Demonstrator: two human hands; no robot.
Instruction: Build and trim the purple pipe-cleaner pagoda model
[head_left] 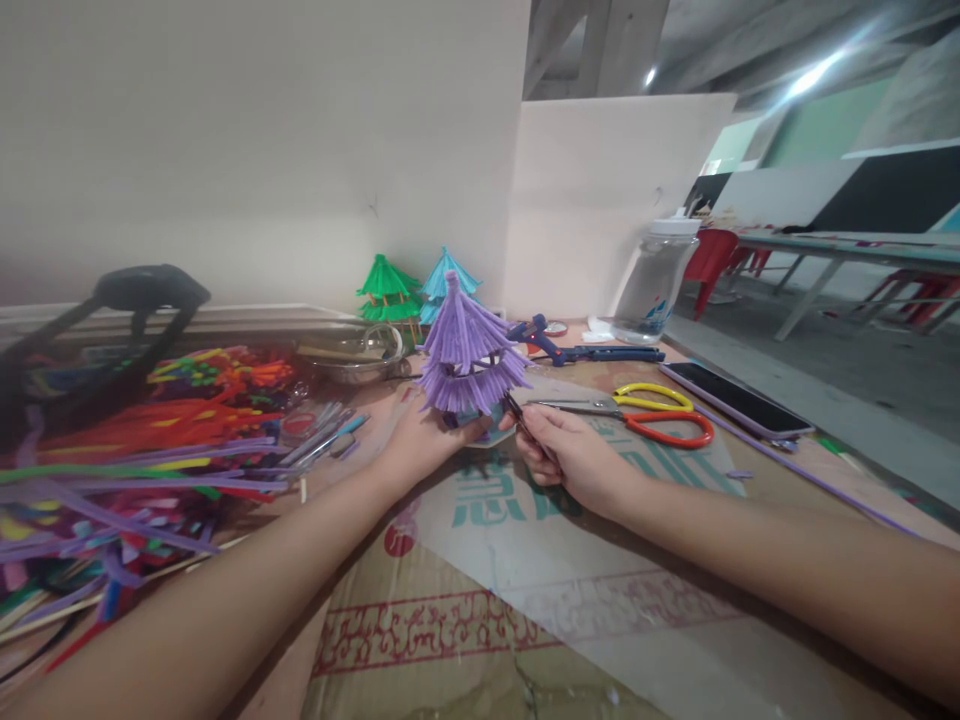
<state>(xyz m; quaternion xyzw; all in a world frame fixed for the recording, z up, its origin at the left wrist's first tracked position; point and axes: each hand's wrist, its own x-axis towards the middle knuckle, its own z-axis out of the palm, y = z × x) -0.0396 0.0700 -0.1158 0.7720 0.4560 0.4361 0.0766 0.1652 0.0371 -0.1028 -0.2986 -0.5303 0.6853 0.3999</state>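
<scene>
A two-tiered purple pipe-cleaner pagoda (469,345) stands upright in front of me, with strips fanning out from each roof. My left hand (431,445) is closed around its base, which the fingers partly hide. Close by on the right, my right hand (562,445) grips a slim dark tool (513,404), perhaps tweezers; its tip points at the lower roof edge. I cannot tell whether the tip touches the pagoda. Scissors (664,415) with one yellow and one red handle lie just beyond my right hand.
Green (386,290) and blue (448,280) pagodas stand behind. Pipe cleaners (150,470) heap up at left below a blurred black object (150,290). Pens (326,440), a glass bowl (349,360), a glue gun (540,340), a water bottle (656,280) and a phone (735,400) surround the printed board (420,640).
</scene>
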